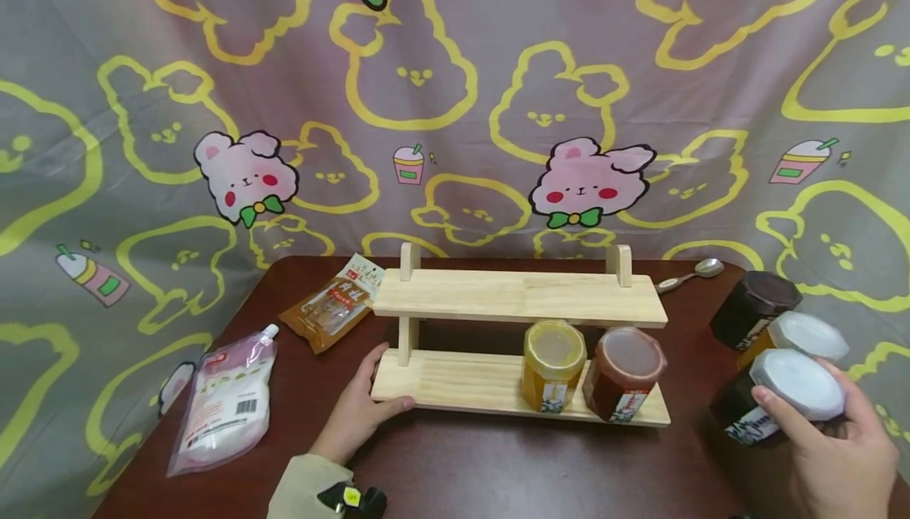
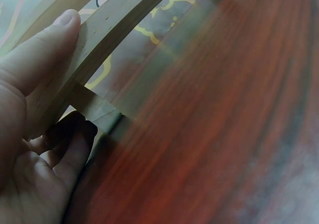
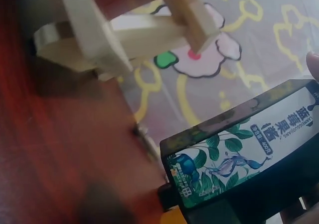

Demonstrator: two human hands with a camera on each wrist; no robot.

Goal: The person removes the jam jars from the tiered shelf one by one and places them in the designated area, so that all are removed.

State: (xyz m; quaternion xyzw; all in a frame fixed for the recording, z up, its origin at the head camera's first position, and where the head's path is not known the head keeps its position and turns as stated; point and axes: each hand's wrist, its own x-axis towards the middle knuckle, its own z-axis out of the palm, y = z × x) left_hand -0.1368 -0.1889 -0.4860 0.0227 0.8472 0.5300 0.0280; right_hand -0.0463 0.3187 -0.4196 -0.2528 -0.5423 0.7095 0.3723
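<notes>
My left hand (image 1: 366,400) grips the left end of the lower board of a two-tier wooden rack (image 1: 462,377); the left wrist view shows the thumb on the board (image 2: 107,32) and fingers beneath it. On that board's right part stand a yellow-lidded jar (image 1: 554,365) and a red-brown jar (image 1: 626,373). At the right, my right hand (image 1: 842,440) holds a dark jar with a white lid (image 1: 799,383), thumb and fingers round the lid. Its blueberry-pictured label (image 3: 239,154) shows in the right wrist view.
Behind the held jar are another white-lidded jar (image 1: 810,335) and a dark jar (image 1: 757,310). A spoon (image 1: 707,268) lies right of the rack's upper board. At the left lie a brown packet (image 1: 330,306) and a clear spouted pouch (image 1: 227,400). A patterned cloth (image 1: 469,148) hangs behind the table.
</notes>
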